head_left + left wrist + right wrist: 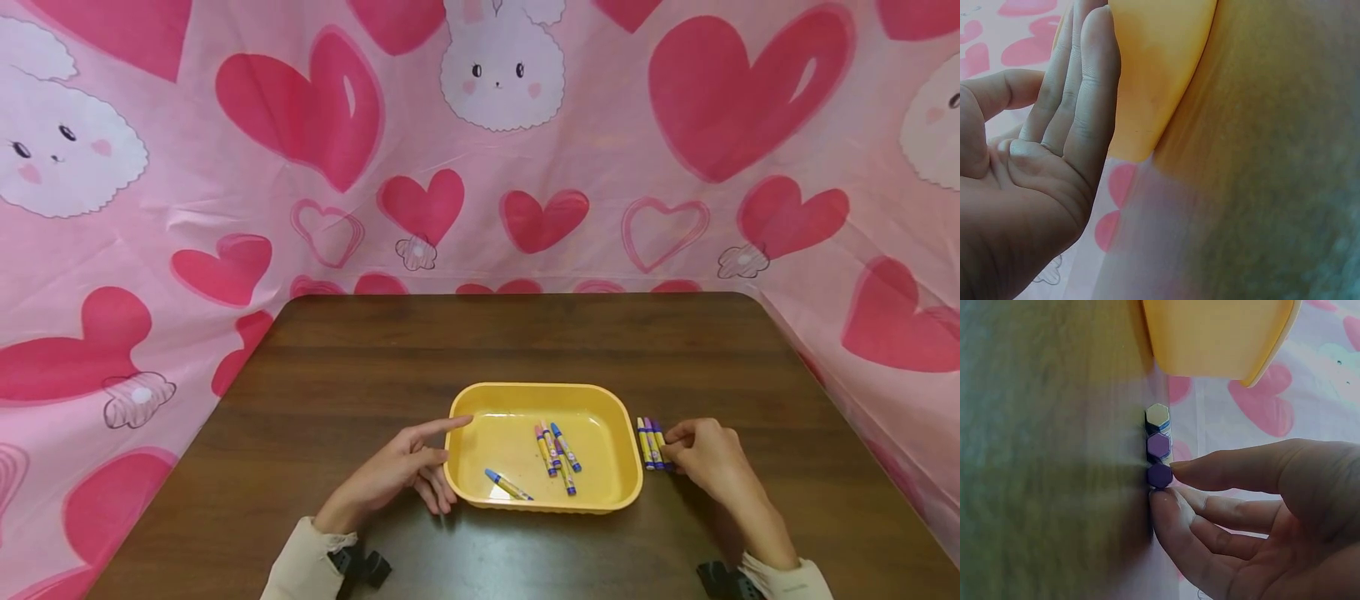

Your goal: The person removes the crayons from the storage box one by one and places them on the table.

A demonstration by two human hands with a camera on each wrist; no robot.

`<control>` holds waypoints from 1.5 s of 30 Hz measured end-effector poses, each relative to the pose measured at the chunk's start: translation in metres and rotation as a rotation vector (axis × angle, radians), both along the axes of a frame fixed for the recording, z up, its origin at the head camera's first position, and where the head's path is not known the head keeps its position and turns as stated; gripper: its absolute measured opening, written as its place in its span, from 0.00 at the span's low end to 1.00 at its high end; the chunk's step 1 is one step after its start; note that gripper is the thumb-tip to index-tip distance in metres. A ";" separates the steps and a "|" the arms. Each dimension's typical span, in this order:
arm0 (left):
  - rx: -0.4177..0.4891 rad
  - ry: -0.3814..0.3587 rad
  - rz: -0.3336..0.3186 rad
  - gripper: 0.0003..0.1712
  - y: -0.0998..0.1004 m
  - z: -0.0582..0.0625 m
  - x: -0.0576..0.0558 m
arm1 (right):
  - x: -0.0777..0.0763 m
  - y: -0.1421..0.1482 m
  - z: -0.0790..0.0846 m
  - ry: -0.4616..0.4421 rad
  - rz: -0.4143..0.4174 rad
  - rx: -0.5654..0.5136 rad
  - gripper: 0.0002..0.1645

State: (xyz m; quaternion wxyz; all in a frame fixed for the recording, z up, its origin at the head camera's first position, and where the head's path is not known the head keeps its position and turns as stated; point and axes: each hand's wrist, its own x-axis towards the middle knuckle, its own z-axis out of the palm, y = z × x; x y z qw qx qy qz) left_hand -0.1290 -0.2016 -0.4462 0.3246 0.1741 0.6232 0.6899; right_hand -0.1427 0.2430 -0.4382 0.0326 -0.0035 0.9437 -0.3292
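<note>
A yellow tray (pixel 618 497) sits on the table. Several crayons lie in it: a bunch with a blue-tipped crayon (pixel 567 448) right of the middle, and another blue-tipped crayon (pixel 508 485) near the front wall. My left hand (pixel 397 467) is at the tray's left end, its index finger straight over the rim. Just right of the tray, a cream crayon (pixel 1158 416), a purple crayon (pixel 1159 445) and a dark purple crayon (pixel 1160 476) lie side by side. With thumb and a fingertip, my right hand (pixel 708 458) pinches the dark purple one, the outermost seen in the right wrist view.
The dark brown wooden table (pixel 375 350) extends behind and beside the tray. A pink cloth (pixel 495 158) with hearts and rabbits hangs behind the table and along its sides.
</note>
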 end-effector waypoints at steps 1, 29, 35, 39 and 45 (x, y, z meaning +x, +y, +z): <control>-0.003 -0.001 0.002 0.32 0.000 0.000 0.000 | 0.000 0.000 0.000 0.003 0.000 0.002 0.07; 0.014 0.010 -0.002 0.31 0.001 -0.003 -0.001 | 0.008 -0.025 0.041 0.242 0.029 0.043 0.06; -0.008 0.001 0.007 0.31 0.000 -0.001 -0.002 | 0.002 -0.045 0.059 0.264 0.081 0.003 0.05; -0.005 -0.004 0.005 0.31 -0.001 0.000 -0.001 | -0.003 -0.061 0.067 0.270 0.141 -0.004 0.07; 0.007 -0.010 0.002 0.31 -0.001 -0.001 0.000 | -0.012 -0.086 0.070 0.245 0.236 0.039 0.10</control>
